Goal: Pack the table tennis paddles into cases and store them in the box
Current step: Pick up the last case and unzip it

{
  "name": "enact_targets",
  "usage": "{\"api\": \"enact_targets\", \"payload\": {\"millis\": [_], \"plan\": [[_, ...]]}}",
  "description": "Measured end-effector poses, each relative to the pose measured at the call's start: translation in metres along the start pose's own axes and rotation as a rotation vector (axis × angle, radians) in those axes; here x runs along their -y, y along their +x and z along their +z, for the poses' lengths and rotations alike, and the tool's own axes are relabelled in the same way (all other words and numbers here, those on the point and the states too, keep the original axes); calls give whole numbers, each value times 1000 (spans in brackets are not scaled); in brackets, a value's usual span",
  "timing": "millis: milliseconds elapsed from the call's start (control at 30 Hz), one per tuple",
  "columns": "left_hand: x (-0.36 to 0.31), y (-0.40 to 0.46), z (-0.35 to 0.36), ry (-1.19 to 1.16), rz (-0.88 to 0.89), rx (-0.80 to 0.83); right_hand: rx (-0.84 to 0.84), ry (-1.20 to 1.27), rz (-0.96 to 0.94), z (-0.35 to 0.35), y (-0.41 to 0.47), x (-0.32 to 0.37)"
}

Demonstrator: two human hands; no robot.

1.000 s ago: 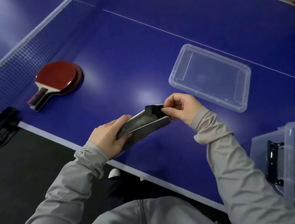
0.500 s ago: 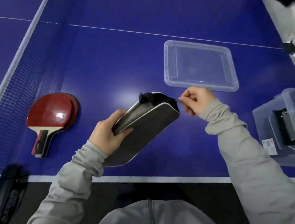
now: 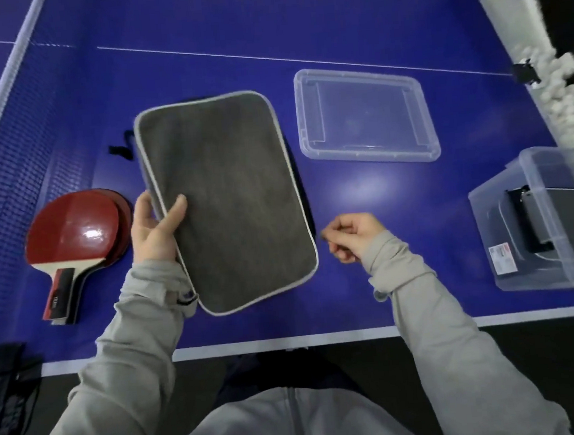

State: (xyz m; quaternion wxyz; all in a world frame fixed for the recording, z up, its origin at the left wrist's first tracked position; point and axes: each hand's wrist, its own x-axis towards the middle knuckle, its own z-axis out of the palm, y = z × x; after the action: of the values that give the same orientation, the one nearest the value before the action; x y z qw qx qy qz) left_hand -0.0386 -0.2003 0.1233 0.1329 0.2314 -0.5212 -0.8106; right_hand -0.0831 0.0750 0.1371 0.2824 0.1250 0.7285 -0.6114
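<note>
My left hand [image 3: 154, 229] grips the left edge of a grey rectangular paddle case [image 3: 229, 201], thumb on its top face; the case lies broad side up over the blue table. At the case's right edge, near its lower corner, my right hand [image 3: 355, 236] has its fingers curled and pinches the small dark zipper pull [image 3: 322, 237]. Two red paddles [image 3: 77, 230] lie stacked on the table to the left of the case, handles pointing toward me. A clear plastic box [image 3: 505, 220] at the right table edge holds another grey case.
The box's clear lid [image 3: 367, 118] lies upside down on the table behind my right hand. The net [image 3: 5, 143] runs along the left. A tray of white balls [image 3: 542, 70] stands at the far right. The table's white front edge [image 3: 288, 344] is close to me.
The case has turned from edge-on to flat with its broad face up. My right hand has travelled along the case's right edge, from its far end toward the near corner.
</note>
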Motion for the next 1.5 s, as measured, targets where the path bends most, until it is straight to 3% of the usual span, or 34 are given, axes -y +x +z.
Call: {"api": "enact_targets", "payload": {"millis": [167, 400, 567, 700, 767, 900, 967, 1100, 1233, 1433, 1500], "plan": [[17, 10, 13, -21, -22, -309, 27, 202, 125, 14, -18, -27], [40, 7, 61, -134, -205, -539, 147, 308, 213, 54, -36, -39], [49, 4, 84, -152, -291, -511, 114, 364, 213, 68, -39, -42], [56, 0, 91, -174, -355, -456, 126, 250, 129, 52, -39, -42], [58, 1, 86, -143, -380, -354, 86, 266, 122, 29, -37, -40], [61, 3, 68, -67, -479, -62, -203, 597, 39, -28, -21, -29], [66, -1, 66, -19, -500, 44, -207, 618, 18, -46, -13, -22], [74, -10, 70, 15, -498, 157, -59, 569, 7, -55, -8, -15], [79, -16, 75, 52, -428, 183, -58, 513, -56, -56, -11, -23], [78, -23, 96, 424, -296, 85, -220, 198, -212, -53, -16, -29], [75, -39, 117, 451, -220, 201, -309, 48, -310, -43, -18, -27]]}}
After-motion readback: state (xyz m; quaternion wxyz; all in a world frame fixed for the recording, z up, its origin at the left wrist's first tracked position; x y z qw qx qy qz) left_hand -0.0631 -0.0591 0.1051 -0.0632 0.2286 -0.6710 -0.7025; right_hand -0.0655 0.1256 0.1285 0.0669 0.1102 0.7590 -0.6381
